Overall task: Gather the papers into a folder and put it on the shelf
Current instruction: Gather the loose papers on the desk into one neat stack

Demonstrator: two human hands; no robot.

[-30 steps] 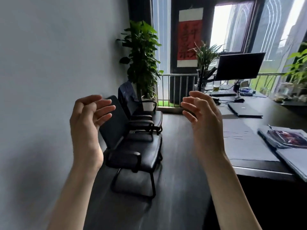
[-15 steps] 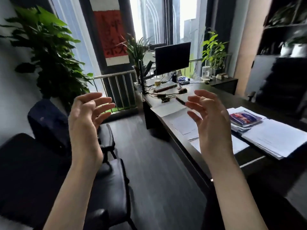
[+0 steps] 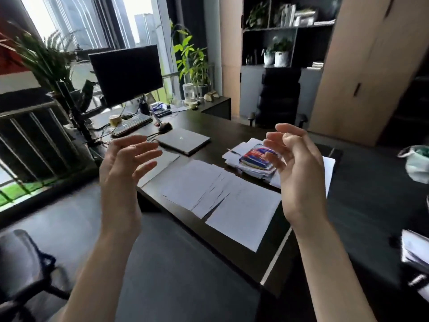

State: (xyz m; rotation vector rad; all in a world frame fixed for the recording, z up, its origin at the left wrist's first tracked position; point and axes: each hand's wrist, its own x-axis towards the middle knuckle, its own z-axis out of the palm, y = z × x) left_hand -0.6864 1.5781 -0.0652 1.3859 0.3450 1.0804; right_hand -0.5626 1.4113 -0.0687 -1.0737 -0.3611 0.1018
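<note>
Head view: we see both hands raised in front of the desk, palms turned toward each other, neither touching anything. Left hand is spread, fingers loosely curved, empty. Right hand likewise spread and empty, fingers slightly curled. Loose papers lie overlapping on the desk edge at about 12 o'clock from the hands, fanned unevenly, with one sheet reaching close to the near edge. A second stack sits at 1 o'clock, a colourful booklet on top, partly hidden by the right hand. Closed laptop at 11 o'clock; monitor beyond it. Shelf stands at 1 o'clock, well behind the desk, already holding plants and books. We cannot identify a folder with certainty; the frame is blurred. Judgement: gathering not yet begun. Risks: the sheet by the edge could slide off if swept carelessly; fanned sheets may crease or separate if lifted from one side only; the booklet may be scooped up with the papers by mistake.
</note>
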